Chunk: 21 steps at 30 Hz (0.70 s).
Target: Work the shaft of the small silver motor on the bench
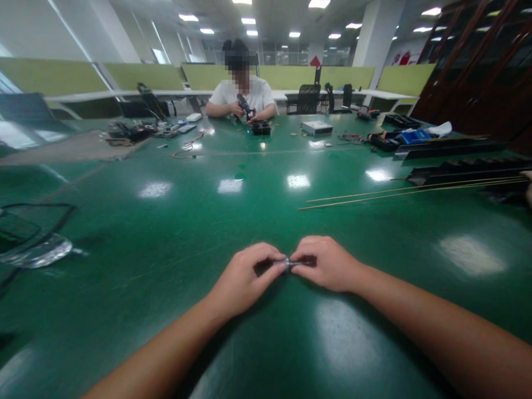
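My left hand and my right hand rest on the green table close in front of me, knuckles up and fingertips meeting. Between them they pinch a small silvery metal part; its shape is mostly hidden by the fingers. Both hands are closed around it, thumb against forefinger.
Two thin brass rods lie to the right, beside long black trays. A clear plastic bag with black cable sits at the left. Across the table a person in a white shirt works on a small black box; tools and boxes lie around.
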### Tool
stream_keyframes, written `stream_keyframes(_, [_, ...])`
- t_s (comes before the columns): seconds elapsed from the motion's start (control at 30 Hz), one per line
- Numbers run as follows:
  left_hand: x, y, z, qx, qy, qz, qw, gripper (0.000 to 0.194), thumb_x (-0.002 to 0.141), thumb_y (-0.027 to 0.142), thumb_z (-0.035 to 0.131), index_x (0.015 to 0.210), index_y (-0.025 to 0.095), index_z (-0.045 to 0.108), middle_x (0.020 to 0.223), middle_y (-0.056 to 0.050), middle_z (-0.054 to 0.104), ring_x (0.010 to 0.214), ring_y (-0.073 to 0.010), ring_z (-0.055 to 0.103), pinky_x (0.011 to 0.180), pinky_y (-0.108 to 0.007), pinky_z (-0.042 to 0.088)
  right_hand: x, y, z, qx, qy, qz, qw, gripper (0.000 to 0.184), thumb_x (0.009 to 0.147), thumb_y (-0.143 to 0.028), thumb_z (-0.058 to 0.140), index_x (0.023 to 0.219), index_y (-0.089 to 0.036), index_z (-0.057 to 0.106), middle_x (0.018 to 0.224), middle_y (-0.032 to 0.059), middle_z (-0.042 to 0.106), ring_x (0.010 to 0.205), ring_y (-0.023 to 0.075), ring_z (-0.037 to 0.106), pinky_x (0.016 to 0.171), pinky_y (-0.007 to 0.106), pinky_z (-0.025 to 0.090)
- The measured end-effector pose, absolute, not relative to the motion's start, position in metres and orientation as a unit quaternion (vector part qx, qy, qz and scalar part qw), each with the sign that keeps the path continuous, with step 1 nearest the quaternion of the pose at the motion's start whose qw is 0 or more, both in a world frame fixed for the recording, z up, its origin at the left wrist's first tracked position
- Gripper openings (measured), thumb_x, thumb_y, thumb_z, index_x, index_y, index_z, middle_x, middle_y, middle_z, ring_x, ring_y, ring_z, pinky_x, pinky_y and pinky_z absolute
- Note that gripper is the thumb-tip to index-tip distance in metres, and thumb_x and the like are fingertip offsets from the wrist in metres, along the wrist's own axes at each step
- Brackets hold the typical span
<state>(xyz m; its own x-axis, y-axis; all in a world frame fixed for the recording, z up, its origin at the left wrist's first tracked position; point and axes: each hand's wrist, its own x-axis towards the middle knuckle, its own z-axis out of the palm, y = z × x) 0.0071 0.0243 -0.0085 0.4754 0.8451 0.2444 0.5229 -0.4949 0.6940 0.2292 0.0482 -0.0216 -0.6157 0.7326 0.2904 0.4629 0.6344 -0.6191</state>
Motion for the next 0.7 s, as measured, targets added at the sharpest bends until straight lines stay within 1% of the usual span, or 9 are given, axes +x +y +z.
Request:
stream_keyframes(0.2, [0.008,0.0239,-0.0056,0.813,0.441,0.27,0.267,0.015,0.09,0.029,0.065,0.101,0.021,0.071,0.099,-0.003,0.072,0.092,-0.0184,0.066,0.085,-0.029,0.049,0.2295,0.0485,-0.0222,-0.342,-0.865,0.249,0.269,0.009,0.082,-0.023,0.071,0.088,-0.018,0.074,0.08,0.0035,0.069,0.076,0.0153,0.061,0.072,0.026,0.044])
stream_keyframes(0.7, [0.0061,0.0243,-0.0051,0.82,0.436,0.26,0.266,0.015,0.089,0.028,0.066,0.101,0.021,0.07,0.099,-0.003,0.071,0.093,-0.0189,0.066,0.085,-0.03,0.049,0.2305,0.0491,-0.0228,-0.336,-0.869,0.249,0.266,0.011,0.082,-0.024,0.071,0.09,-0.018,0.075,0.081,0.0034,0.07,0.076,0.0149,0.062,0.072,0.027,0.044])
